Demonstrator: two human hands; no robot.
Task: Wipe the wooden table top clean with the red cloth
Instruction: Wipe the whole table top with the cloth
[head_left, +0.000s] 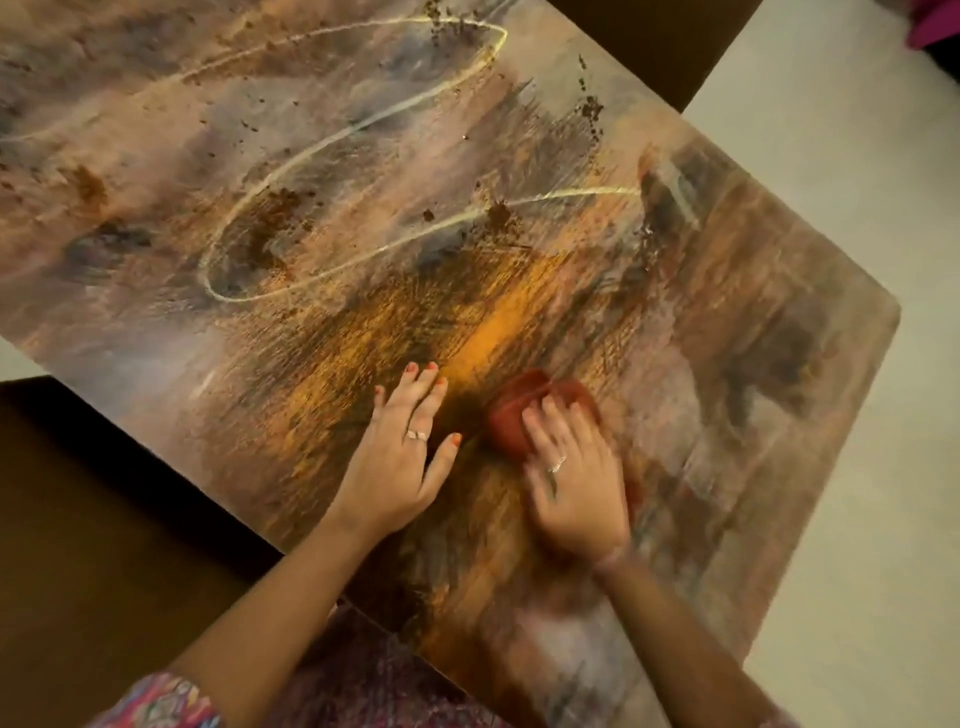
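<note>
The wooden table top (322, 171) fills most of the head view, streaked with orange and brown smears, dark crumbs and a pale looping line. A bunched red cloth (519, 410) lies near the table's near edge. My right hand (571, 483) presses down on the cloth, fingers over its near side, and looks blurred. Just to the cloth's left, my left hand (402, 457) rests flat on the wood with fingers spread, holding nothing. Part of the cloth is hidden under my right hand.
Dark crumbs (589, 111) and a brown patch (270, 228) lie toward the far half of the table. A brown seat (93, 493) stands at the left edge, another dark one (649, 36) beyond the far edge. Pale floor (857, 467) lies to the right.
</note>
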